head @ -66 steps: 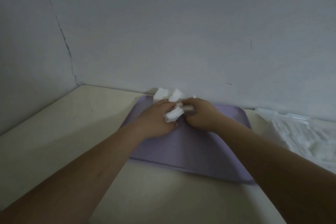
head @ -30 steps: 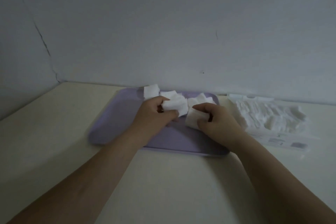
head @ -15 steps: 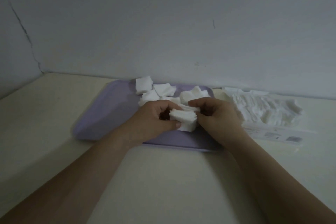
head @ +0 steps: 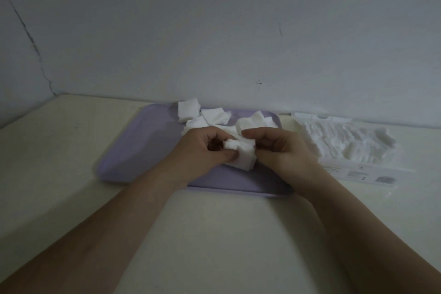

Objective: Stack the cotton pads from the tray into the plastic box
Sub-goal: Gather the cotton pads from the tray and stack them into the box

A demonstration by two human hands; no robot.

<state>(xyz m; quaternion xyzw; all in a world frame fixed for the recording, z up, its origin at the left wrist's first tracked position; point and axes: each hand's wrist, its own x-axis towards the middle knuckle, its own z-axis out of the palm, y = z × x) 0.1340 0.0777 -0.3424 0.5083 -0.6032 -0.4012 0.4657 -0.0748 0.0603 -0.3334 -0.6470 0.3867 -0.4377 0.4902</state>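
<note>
Over the lilac tray [head: 133,150], left hand [head: 202,153] and right hand [head: 284,153] pinched a small stack of cotton pads [head: 241,154] between them, loose pads [head: 210,116] along the tray's far edge, plastic box [head: 346,145] of pads just beside its right edge, on the cream table [head: 214,234].

Nothing readable here, the label [head: 372,175] on the plastic box [head: 346,150] is just a blurry smudge.

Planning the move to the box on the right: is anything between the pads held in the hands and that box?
Nothing visible does. The small stack of pads sits between the left hand and right hand over the tray; the plastic box lies right of the tray.
</note>
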